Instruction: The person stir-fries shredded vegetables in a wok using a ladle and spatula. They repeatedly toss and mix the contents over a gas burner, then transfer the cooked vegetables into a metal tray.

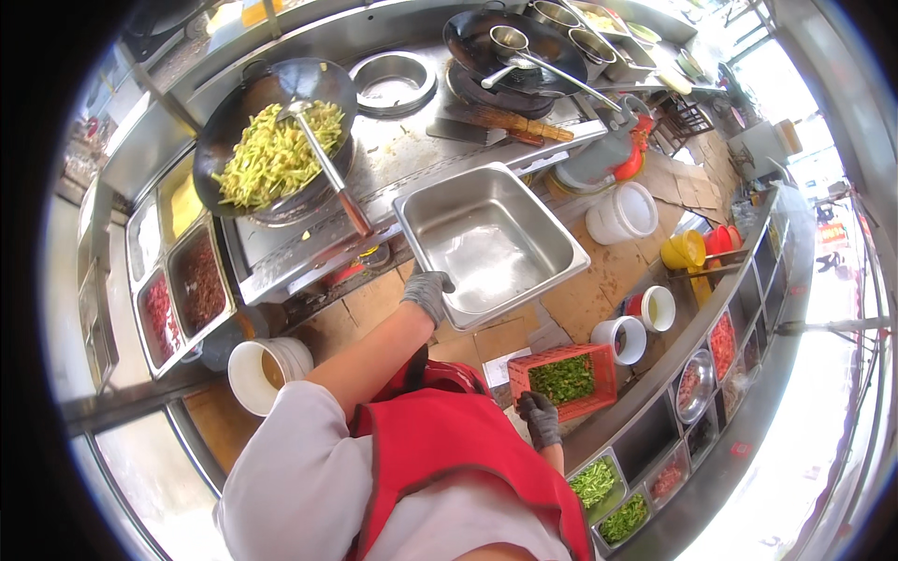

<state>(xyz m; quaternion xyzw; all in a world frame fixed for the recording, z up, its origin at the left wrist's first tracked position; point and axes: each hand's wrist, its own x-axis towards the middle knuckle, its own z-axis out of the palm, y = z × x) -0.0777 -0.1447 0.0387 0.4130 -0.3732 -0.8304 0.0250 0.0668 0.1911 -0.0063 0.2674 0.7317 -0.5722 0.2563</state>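
In my gloved left hand is the near left rim of a deep, empty stainless steel pan, held over the floor beside the stove's front edge. My gloved right hand hangs low at the near left corner of a red plastic crate of chopped greens; whether it grips the crate's rim I cannot tell. On the stove at left, a wok holds cooked, cut green vegetables. A ladle with a wooden grip rests in it, its handle jutting over the stove's front edge.
Round metal pans sit between that wok and a second wok with a ladle. Wok brushes lie near the stove's edge. White buckets and a gas cylinder stand on the floor. Ingredient trays flank both sides.
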